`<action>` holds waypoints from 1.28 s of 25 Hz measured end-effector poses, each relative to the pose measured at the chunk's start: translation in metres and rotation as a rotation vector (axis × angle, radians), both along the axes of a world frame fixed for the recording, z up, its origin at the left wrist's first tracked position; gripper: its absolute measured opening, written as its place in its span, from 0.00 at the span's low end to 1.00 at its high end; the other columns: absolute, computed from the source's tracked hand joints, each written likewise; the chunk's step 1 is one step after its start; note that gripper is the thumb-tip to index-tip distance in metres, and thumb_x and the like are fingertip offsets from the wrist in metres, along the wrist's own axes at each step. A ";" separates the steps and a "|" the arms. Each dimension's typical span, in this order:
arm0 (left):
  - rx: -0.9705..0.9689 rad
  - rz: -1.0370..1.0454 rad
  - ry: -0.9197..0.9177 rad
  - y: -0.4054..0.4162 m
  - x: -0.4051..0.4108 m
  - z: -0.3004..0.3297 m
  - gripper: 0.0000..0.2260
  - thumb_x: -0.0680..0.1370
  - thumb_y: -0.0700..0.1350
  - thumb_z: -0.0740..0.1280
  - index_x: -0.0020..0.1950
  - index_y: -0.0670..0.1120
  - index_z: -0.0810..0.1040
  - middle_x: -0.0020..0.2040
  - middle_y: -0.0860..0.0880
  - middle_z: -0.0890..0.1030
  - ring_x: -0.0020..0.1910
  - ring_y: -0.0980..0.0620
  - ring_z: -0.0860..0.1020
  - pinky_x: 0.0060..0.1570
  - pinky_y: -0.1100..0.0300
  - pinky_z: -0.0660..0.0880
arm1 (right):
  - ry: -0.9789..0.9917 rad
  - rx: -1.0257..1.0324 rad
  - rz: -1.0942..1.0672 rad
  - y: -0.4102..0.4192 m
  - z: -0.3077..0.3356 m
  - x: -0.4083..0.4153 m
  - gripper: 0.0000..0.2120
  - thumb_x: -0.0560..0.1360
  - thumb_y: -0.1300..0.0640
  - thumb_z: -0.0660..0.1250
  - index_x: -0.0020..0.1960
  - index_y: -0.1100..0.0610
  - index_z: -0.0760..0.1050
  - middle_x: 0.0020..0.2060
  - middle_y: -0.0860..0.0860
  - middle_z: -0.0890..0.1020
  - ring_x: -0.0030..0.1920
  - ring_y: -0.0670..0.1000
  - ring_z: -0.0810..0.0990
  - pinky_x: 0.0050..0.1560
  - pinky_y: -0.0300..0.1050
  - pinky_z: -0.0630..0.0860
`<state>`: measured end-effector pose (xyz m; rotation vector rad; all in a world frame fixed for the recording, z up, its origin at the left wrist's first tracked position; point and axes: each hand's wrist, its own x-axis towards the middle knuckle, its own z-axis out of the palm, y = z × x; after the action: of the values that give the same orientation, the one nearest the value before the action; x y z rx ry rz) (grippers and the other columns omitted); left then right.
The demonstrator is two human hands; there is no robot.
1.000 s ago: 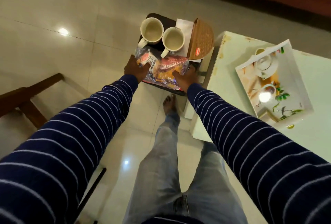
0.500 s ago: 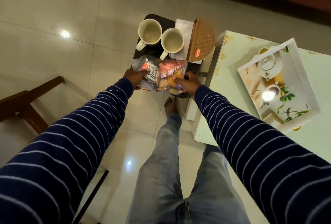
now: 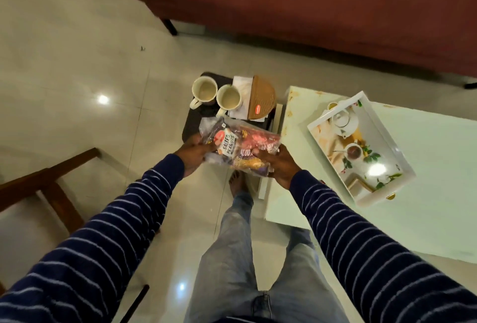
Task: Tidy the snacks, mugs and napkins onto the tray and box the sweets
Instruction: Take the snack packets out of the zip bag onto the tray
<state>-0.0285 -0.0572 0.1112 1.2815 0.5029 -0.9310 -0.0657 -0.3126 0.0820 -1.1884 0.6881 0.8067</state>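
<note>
My left hand (image 3: pixel 194 153) grips the salted peanuts packet (image 3: pixel 224 140) and my right hand (image 3: pixel 277 165) grips the red aloo bhujia packet (image 3: pixel 254 151); both packets are lifted above the near edge of a small dark stool (image 3: pixel 192 121). On the stool stand two cream mugs (image 3: pixel 204 90) (image 3: pixel 228 96), white napkins (image 3: pixel 242 87) and a tan woven sweets box (image 3: pixel 262 98). The white floral tray (image 3: pixel 387 165) lies on the pale table at right.
The pale table (image 3: pixel 426 219) fills the right side. A maroon sofa (image 3: pixel 309 7) runs along the back. A wooden chair frame (image 3: pixel 49 185) stands at left. My legs and a bare foot (image 3: pixel 238 185) are below the stool on the tiled floor.
Both hands have closed on the snack packets and lifted them off the stool toward me. The view has tilted up, showing the sofa.
</note>
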 end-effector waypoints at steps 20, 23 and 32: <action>-0.112 0.022 -0.630 -0.321 -0.090 0.354 0.10 0.74 0.49 0.71 0.46 0.45 0.73 0.40 0.49 0.76 0.37 0.52 0.75 0.38 0.58 0.75 | -1.307 -0.595 0.125 -0.344 0.320 -0.133 0.34 0.62 0.47 0.81 0.62 0.37 0.67 0.61 0.48 0.75 0.61 0.51 0.77 0.57 0.45 0.78; -0.003 0.015 -0.723 -0.343 -0.106 0.387 0.08 0.76 0.43 0.70 0.52 0.44 0.74 0.43 0.49 0.81 0.40 0.52 0.80 0.44 0.52 0.78 | -1.534 -0.669 0.180 -0.373 0.336 -0.143 0.33 0.64 0.43 0.80 0.63 0.37 0.66 0.64 0.43 0.71 0.64 0.55 0.74 0.61 0.52 0.76; 0.059 0.045 -1.144 -0.375 -0.141 0.439 0.07 0.82 0.37 0.59 0.55 0.38 0.76 0.43 0.29 0.79 0.36 0.43 0.77 0.35 0.54 0.75 | -1.411 -0.506 0.190 -0.396 0.373 -0.170 0.36 0.67 0.31 0.71 0.66 0.49 0.65 0.68 0.46 0.72 0.67 0.51 0.74 0.64 0.52 0.73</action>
<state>-0.1692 -0.4318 0.5498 1.6088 -0.3444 -0.0421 -0.2357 -0.7088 0.4551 -1.9086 -0.4398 -0.2097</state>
